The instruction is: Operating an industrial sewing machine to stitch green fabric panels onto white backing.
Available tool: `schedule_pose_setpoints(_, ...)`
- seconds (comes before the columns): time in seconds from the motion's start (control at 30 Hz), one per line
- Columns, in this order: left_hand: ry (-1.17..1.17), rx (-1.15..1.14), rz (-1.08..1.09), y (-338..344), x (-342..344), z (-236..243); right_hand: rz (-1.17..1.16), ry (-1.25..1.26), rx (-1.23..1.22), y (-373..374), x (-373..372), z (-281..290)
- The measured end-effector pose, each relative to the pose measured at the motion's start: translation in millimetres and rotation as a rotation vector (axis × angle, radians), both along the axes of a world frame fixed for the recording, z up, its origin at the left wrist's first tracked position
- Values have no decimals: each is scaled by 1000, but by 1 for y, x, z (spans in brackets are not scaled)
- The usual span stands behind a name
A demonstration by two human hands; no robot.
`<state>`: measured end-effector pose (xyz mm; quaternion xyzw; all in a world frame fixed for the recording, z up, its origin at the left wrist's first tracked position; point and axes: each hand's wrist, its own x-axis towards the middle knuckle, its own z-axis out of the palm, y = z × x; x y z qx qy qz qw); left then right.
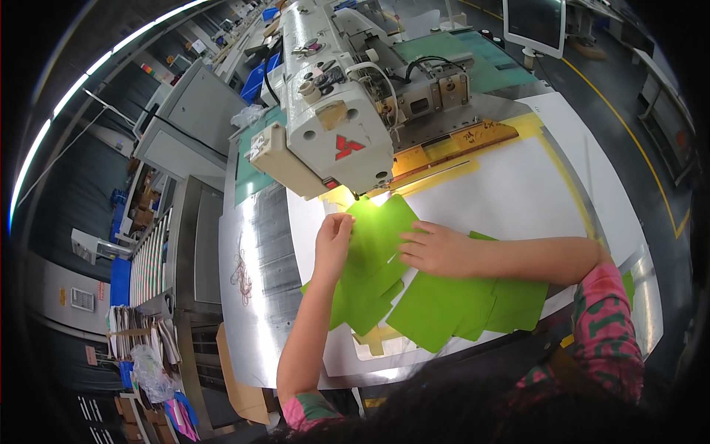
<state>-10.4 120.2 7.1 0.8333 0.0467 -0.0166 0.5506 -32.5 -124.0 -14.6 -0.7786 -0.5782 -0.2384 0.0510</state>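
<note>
Beneath the head of a white industrial sewing machine (344,140), a bright green sheet piece (370,240) with rounded corners lies lit by the lamp. My left hand (335,240) has its fingertips pinched at the left edge of this piece, close to the needle area. To the right, my right hand (436,250) rests palm down with fingers spread, their tips at the piece's right edge. Under and below that hand lies a fanned stack of green pieces (444,303). More overlapping green pieces (362,303) spread below my left hand. Whether they are fabric or leather, I cannot tell.
White sheeting with yellow tape (510,196) covers the work table. An orange-yellow clamp bar (458,148) crosses behind the green pieces. Loose brown thread (241,277) lies on the metal surface at left. A grey cabinet (188,111) and a monitor (534,26) stand farther back.
</note>
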Motion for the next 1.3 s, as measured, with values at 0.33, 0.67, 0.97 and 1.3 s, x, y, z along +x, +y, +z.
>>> schedule_pose_setpoints(0.33, 123, 598, -279, 14, 28, 15, 111, 179, 91, -16, 30, -2)
schedule_pose_setpoints(0.67, 303, 29, 57, 91, 19, 6, 205, -9, 196, 46, 55, -15)
schedule_pose_setpoints(0.97, 282, -429, 253, 40, -11, 3, 27, 149, 127, 15, 96, -17)
schedule_pose_setpoints(1.3, -555, 720, -578, -64, -10, 5, -423, 34, 14, -105, 81, 0)
